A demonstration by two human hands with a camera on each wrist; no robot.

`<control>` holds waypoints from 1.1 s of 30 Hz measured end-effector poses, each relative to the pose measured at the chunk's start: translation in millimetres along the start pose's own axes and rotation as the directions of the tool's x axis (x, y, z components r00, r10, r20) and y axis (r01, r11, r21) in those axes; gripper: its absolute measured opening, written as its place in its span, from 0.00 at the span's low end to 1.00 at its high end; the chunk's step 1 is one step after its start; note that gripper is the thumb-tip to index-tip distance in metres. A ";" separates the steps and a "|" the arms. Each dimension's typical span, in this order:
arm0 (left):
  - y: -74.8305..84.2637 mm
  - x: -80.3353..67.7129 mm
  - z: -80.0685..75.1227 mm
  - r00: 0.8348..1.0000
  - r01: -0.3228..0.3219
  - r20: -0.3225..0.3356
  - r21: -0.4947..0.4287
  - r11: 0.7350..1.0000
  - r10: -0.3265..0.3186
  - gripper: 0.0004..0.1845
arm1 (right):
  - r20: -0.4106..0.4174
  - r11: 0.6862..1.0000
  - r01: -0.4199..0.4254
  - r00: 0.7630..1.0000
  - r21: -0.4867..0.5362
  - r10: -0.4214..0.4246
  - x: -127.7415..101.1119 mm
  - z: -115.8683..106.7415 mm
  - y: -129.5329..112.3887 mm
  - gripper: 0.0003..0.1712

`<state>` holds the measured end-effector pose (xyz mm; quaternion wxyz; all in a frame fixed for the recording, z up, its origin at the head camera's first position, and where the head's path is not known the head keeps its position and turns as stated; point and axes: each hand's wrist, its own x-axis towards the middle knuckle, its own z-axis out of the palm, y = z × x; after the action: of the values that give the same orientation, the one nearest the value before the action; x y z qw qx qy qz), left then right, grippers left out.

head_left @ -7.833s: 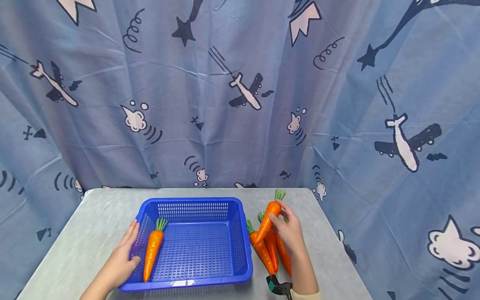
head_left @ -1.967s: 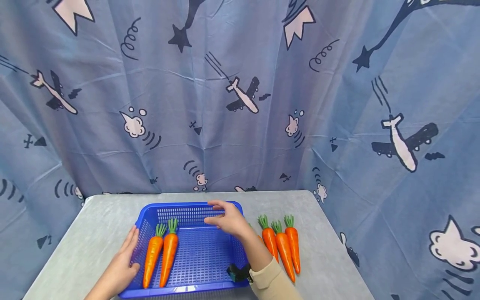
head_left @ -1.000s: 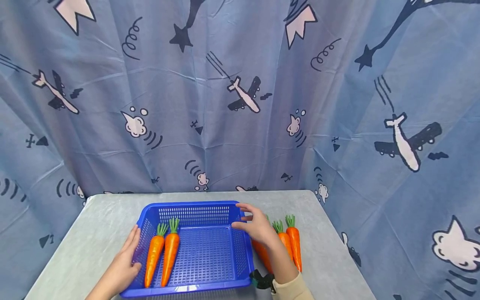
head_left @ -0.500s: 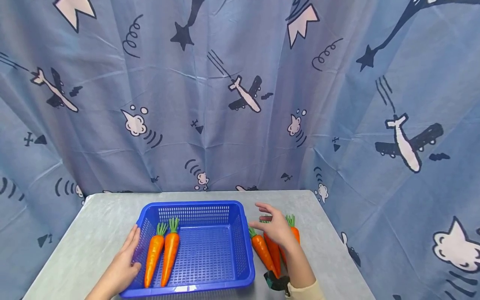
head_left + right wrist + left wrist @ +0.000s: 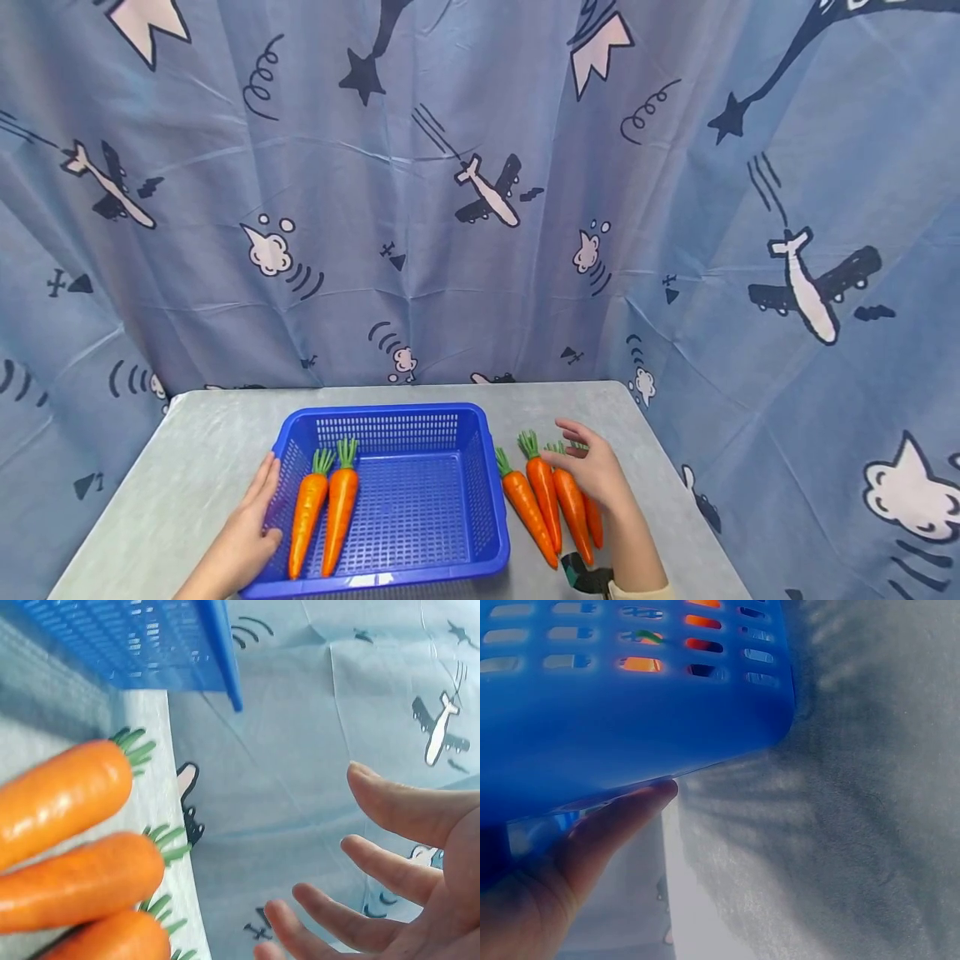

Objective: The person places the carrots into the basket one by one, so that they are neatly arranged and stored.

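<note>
The right hand [image 5: 596, 475] covers the rightmost of the four toy carrots on the table [image 5: 187, 450], so only a strip of that hidden carrot [image 5: 595, 523] shows below the palm. Whether the fingertips touch any carrot cannot be told; in the right wrist view the fingers [image 5: 390, 802] are spread and relaxed, holding nothing, above three carrots [image 5: 64, 795] cut off at the picture's edge. The left hand [image 5: 243, 533] is cut off at the bottom edge; the left wrist view shows its straight thumb [image 5: 622, 814] pressed flat against the outer wall of the blue basket [image 5: 390, 417], the other fingers out of sight there.

Half a second ago the right hand hung higher, over the carrots' green tops; it has since come down and toward the person, baring the left two loose carrots [image 5: 536, 504]. The left hand, the basket and the pair of carrots in the basket [image 5: 324, 508] have not moved.

The pair lies side by side along the basket's left wall, tops pointing away. A blue curtain printed with aeroplanes [image 5: 487, 187] hangs behind the table. A dark wrist mount [image 5: 585, 575] sits at the right wrist
</note>
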<state>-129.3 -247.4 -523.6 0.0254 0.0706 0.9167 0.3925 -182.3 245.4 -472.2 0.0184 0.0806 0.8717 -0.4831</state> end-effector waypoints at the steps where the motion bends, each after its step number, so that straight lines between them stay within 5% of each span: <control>1: 0.3 -0.3 0.0 1.000 -0.003 -0.002 0.000 1.000 0.003 0.52 | -0.001 1.000 -0.006 1.000 0.001 0.006 -0.5 -2.0 1.8 0.36; 33: 1.3 -1.2 -0.1 0.999 -0.017 -0.031 0.008 1.000 0.017 0.52 | -0.007 0.989 -0.105 0.995 -0.102 0.104 21.3 -17.7 90.4 0.31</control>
<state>-127.9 -246.7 -522.5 0.0078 0.0723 0.9178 0.3904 -188.2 310.0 -541.0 0.0471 0.1254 0.8899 -0.4360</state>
